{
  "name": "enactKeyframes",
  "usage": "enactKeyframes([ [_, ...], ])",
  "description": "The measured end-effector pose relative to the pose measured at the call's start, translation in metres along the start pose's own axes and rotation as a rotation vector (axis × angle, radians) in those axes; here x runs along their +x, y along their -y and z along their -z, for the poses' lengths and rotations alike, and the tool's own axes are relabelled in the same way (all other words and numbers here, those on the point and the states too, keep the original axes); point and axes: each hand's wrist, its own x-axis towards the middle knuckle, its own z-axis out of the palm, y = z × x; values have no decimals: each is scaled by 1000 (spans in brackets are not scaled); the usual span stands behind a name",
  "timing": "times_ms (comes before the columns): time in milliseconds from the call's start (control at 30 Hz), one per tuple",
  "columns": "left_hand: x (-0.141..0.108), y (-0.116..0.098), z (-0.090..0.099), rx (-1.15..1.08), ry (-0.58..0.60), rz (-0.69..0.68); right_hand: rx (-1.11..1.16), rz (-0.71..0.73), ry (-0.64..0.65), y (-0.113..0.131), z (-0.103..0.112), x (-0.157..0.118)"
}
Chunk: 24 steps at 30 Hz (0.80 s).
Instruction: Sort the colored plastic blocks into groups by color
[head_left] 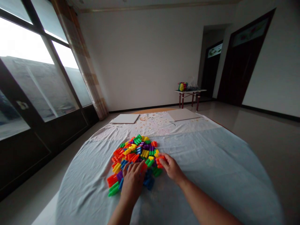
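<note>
On the pale blue cloth point(199, 175), the right hand point(171, 167) pinches an orange plastic block point(160, 162) firmly; the left hand point(132, 182), fingers curved, rests against the heaped blocks point(138, 150), its grip unclear.

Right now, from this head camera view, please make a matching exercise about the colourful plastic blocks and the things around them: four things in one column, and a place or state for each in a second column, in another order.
Things
1. Right hand
2. Flat white square board
3. Small multicoloured bag
4. Pale blue cloth

Places or states
A. On a small table with dark red legs
B. Spread beneath the colourful plastic blocks
C. Touching orange plastic blocks
D. Lying at the cloth's far end

Pairs: 1-C, 2-D, 3-A, 4-B
</note>
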Motion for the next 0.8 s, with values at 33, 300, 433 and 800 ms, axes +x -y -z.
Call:
enactKeyframes([
  [33,0,0,1,26,-19,2,-36,33,-2,-1,0,0],
  [300,-4,-39,5,-7,-75,-124,-507,315,-309,-6,17,8],
  [433,-12,-74,-5,-135,166,-299,-697,232,-368,-18,29,15],
  [800,-35,-75,-43,-197,227,-429,-621,89,-25,-5,26,13],
])
